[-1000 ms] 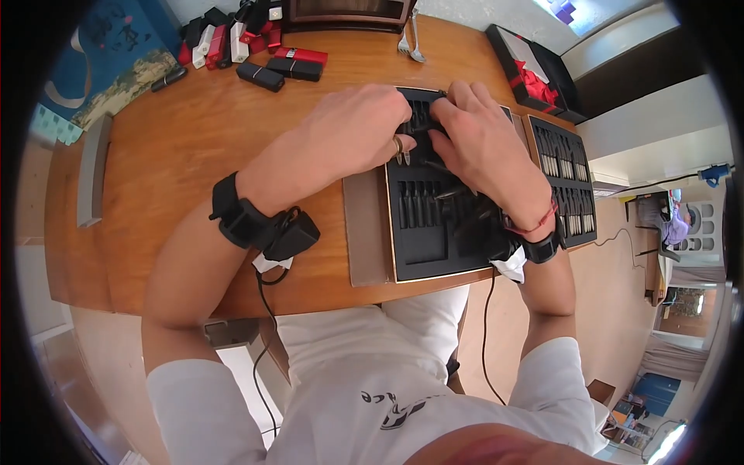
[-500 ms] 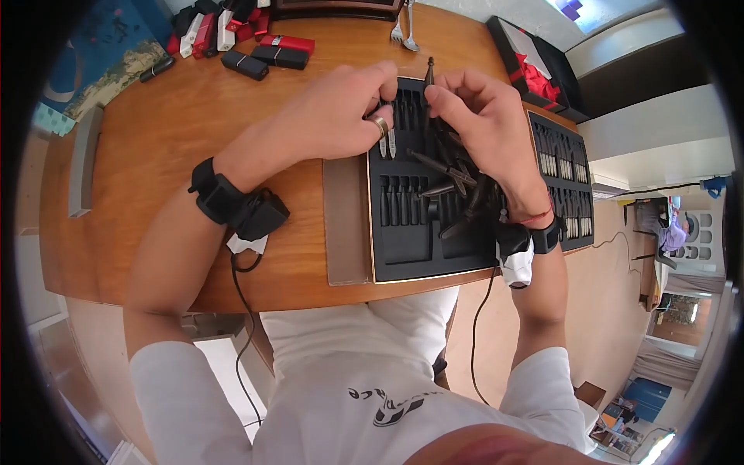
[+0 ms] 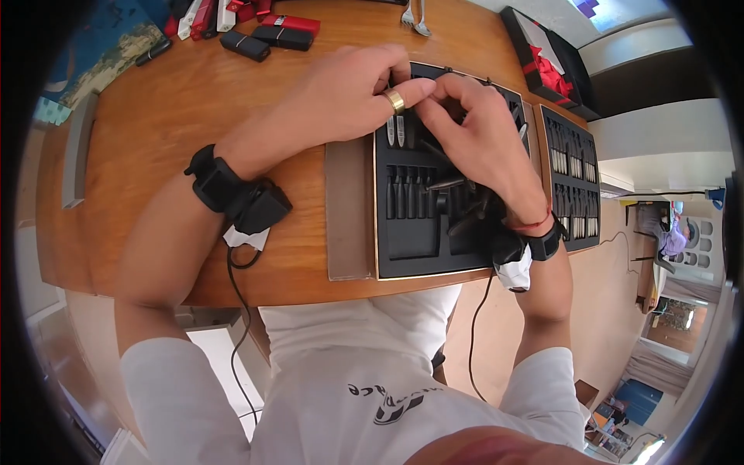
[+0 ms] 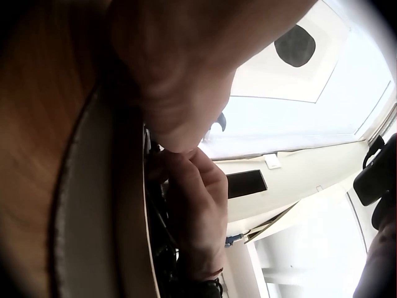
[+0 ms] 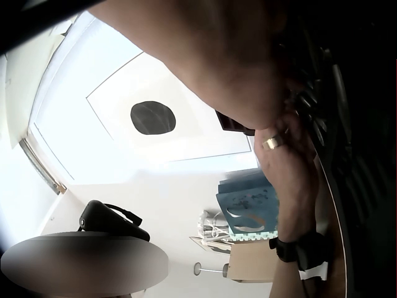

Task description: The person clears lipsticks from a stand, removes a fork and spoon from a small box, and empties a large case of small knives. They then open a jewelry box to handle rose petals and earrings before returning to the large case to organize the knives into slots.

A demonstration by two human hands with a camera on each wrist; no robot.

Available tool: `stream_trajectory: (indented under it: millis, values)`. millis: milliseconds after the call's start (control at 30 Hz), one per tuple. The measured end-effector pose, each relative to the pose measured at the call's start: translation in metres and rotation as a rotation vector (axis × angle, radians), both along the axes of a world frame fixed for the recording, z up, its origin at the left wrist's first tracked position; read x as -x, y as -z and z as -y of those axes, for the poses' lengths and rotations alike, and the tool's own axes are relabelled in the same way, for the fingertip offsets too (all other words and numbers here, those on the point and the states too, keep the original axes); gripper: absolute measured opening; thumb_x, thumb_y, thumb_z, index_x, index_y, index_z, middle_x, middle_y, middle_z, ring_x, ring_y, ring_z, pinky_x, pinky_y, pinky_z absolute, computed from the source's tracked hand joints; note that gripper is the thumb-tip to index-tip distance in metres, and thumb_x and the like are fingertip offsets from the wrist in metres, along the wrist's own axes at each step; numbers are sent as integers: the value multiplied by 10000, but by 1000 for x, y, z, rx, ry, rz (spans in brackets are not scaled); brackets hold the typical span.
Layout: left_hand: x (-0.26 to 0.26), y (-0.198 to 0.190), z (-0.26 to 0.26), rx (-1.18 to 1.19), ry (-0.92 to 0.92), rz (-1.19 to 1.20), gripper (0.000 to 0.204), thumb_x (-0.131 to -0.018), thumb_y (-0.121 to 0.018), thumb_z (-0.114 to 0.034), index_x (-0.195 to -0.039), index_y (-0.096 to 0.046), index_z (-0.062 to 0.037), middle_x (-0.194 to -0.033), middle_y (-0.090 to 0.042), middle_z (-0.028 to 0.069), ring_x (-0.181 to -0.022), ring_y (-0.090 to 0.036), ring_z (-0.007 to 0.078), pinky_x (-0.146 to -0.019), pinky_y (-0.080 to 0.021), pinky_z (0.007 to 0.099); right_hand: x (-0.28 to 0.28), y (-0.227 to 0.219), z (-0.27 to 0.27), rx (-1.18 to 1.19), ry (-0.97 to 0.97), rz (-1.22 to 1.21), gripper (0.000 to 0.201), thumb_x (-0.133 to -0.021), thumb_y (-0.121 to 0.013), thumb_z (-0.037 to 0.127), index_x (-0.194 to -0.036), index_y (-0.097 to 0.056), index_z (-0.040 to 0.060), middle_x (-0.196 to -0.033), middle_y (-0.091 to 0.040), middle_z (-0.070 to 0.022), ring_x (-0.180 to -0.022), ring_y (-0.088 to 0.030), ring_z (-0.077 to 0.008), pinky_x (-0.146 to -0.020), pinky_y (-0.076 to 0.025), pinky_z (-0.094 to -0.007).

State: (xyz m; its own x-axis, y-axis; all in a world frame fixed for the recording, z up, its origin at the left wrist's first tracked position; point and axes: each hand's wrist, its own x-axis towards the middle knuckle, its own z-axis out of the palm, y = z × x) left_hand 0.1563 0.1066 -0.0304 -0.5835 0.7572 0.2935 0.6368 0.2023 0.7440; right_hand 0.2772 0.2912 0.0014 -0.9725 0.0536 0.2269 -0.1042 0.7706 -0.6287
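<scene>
A black foam tray (image 3: 411,244) lies before me, with slender dark pieces (image 3: 408,194) in its slots and several loose ones (image 3: 446,184) heaped across its middle. Over the tray's far part my left hand (image 3: 353,97), with a gold ring, reaches its thumb to the fingertips of my right hand (image 3: 484,132). The right thumb and forefinger pinch together there; the slender dark piece they held is hidden by the fingers. What the left fingers hold I cannot tell. Below the left thumb, two silver pointed tips (image 3: 400,132) show. In the right wrist view, the left hand (image 5: 288,167) meets the right.
To the right stands a second tray (image 3: 570,182) of dark, pale-ended pieces. Beyond it sits an open black box with red ribbon (image 3: 550,74). Small black boxes (image 3: 283,37) and a red one (image 3: 296,25), a fork (image 3: 408,15) and a spoon (image 3: 421,29) lie at the back.
The right hand lifted a slender dark piece upright from the tray, then brought its fingertips against the left hand. The left thumb now reaches right, and the piece has gone out of sight.
</scene>
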Motion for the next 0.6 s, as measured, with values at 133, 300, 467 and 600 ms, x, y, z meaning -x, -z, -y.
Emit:
stream_trajectory:
  millis: [133, 300, 467, 600]
  values:
    - [2, 5, 0, -2, -6, -18, 319, -1027, -796, -336, -988, -683, -40, -619, -384, -32, -584, -350, 105, -552, -287, 348, -5, -3, -6, 21, -15, -6, 184, -975, -738, 159, -998, -742, -24, -872, -696, -159, -734, -637, -293, -678, -503, -404]
    - [-2, 4, -3, -29, -59, -80, 363, -946, -877, -323, -1005, -641, -53, -621, -387, -16, -578, -363, 122, -547, -299, 367, -14, -16, -13, -164, -62, -58, 175, -936, -803, 175, -973, -731, 19, -964, -660, -133, -1021, -601, -344, -886, -484, -432]
    - [-11, 7, -14, 17, -221, -129, 384, -910, -905, -295, -994, -613, -59, -622, -412, -1, -578, -398, 137, -547, -322, 382, -29, -19, -12, -330, -197, 33, 301, -884, -876, 231, -1004, -675, 42, -1027, -609, -127, -1013, -567, -360, -880, -475, -450]
    - [-4, 7, -13, 37, -191, -56, 378, -913, -900, -271, -978, -595, -57, -625, -395, -4, -589, -389, 138, -552, -320, 378, -31, -20, -16, -353, -255, 34, 282, -876, -858, 194, -958, -637, 39, -1001, -590, -127, -987, -555, -365, -874, -477, -455]
